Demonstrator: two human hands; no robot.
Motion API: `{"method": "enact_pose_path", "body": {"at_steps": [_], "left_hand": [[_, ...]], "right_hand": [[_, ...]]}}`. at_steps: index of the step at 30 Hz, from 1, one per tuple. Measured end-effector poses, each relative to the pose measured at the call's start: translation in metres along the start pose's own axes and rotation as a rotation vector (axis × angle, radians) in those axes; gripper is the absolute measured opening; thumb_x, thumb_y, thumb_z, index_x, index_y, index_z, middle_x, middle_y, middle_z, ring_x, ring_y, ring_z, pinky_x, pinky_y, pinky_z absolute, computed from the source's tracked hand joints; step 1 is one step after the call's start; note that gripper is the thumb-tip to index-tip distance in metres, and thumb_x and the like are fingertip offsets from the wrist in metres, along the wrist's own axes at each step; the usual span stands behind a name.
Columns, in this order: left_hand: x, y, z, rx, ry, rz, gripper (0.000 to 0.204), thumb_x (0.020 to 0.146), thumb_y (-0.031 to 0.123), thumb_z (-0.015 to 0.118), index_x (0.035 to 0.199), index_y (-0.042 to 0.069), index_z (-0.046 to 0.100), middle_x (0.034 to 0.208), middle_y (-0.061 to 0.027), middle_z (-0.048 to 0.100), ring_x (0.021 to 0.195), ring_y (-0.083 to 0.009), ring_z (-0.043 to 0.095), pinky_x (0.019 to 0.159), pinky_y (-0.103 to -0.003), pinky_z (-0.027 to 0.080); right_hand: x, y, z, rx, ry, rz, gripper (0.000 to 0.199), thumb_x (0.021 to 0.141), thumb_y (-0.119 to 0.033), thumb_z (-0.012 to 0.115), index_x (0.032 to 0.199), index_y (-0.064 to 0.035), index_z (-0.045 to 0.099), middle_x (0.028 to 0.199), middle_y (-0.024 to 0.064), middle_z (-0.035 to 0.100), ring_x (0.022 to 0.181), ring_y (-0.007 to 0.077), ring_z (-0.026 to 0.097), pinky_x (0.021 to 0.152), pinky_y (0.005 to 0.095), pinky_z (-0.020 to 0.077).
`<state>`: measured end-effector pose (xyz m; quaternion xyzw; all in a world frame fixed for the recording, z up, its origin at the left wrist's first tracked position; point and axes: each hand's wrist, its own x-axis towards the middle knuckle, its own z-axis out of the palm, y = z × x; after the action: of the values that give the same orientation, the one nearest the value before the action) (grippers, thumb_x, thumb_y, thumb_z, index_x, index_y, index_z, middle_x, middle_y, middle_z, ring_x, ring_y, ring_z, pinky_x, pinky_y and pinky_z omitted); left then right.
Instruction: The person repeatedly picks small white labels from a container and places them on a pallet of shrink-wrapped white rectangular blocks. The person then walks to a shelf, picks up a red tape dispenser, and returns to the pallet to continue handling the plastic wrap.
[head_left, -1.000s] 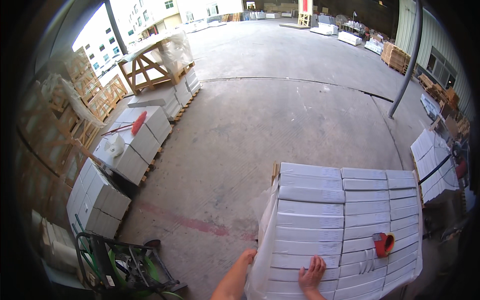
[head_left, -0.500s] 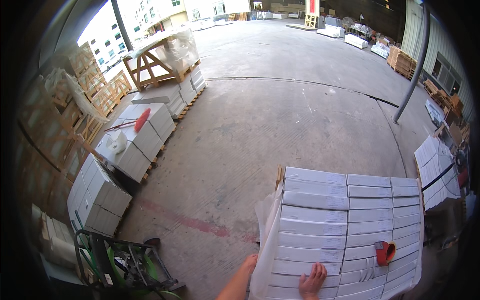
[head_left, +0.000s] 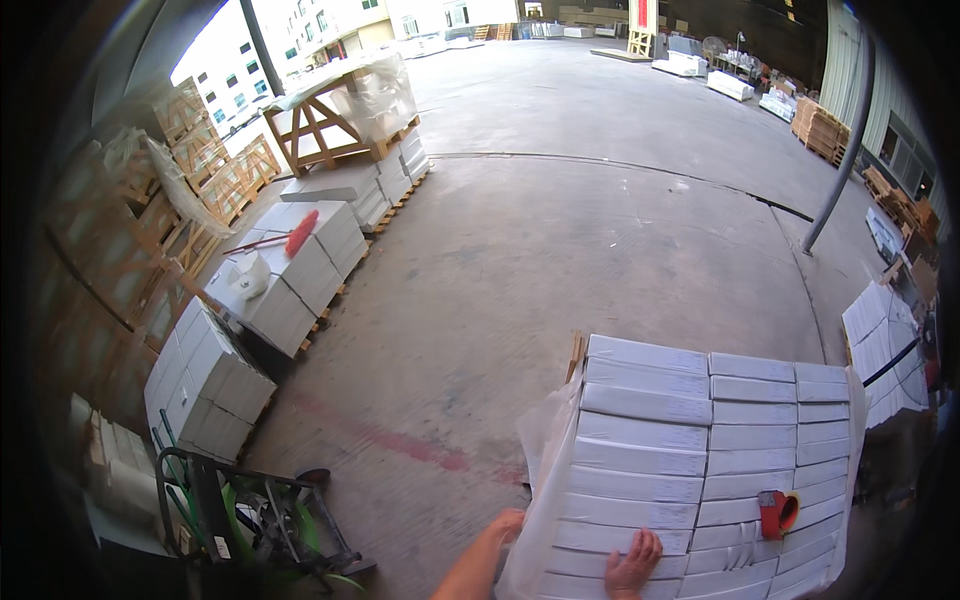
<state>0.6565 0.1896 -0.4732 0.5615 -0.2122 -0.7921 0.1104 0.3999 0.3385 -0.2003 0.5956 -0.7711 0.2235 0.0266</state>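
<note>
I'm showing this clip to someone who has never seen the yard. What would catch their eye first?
Most likely the big stack of white boxes at lower right, part-wrapped in clear plastic film, with a red tape dispenser on top. The right hand lies flat on the boxes; the left hand is at the film's edge. A green pallet jack stands at lower left.

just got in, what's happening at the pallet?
A person stands over a stacked pallet of flat white boxes in a warehouse yard. The right hand lies flat on top of the near boxes. The left hand is at the stack's left side, against the clear plastic wrap sheet hanging there. A red tape dispenser sits on the boxes to the right, untouched. A green pallet jack stands on the concrete at lower left.
</note>
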Motion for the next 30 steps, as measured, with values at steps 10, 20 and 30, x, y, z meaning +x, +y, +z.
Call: {"method": "enact_pose_path", "body": {"at_steps": [10,20,30], "left_hand": [[-0.068,0.028,-0.012,-0.571,-0.083,0.059,0.027,0.089,0.017,0.058,0.103,-0.003,0.067,0.095,-0.0126,0.071,0.086,-0.0248,0.069,0.079,-0.043,0.057],[-0.277,0.167,0.091,-0.640,-0.089,0.496,0.031,0.093,0.012,0.052,0.120,-0.001,0.056,0.112,-0.0129,0.066,0.098,-0.0234,0.066,0.086,-0.038,0.055],[-0.277,0.206,0.381,0.029,-0.392,0.774,0.010,0.093,0.009,0.053,0.099,0.001,0.054,0.092,-0.0084,0.058,0.076,-0.0160,0.059,0.063,-0.030,0.054]], "right_hand": [[-0.009,-0.003,0.005,-0.033,-0.029,0.028,0.064,0.080,-0.027,0.055,0.133,0.0052,0.039,0.134,0.0244,0.041,0.125,0.0432,0.037,0.106,0.0576,0.0289],[-0.011,0.013,0.009,-0.037,0.006,0.017,0.064,0.076,-0.026,0.064,0.129,0.0027,0.043,0.131,0.0214,0.044,0.124,0.0405,0.040,0.106,0.0560,0.0309],[-0.039,0.067,0.028,0.535,-0.008,0.383,0.041,0.095,-0.023,0.049,0.125,0.0043,0.050,0.123,0.0197,0.055,0.114,0.0348,0.053,0.098,0.0423,0.0415]]}}
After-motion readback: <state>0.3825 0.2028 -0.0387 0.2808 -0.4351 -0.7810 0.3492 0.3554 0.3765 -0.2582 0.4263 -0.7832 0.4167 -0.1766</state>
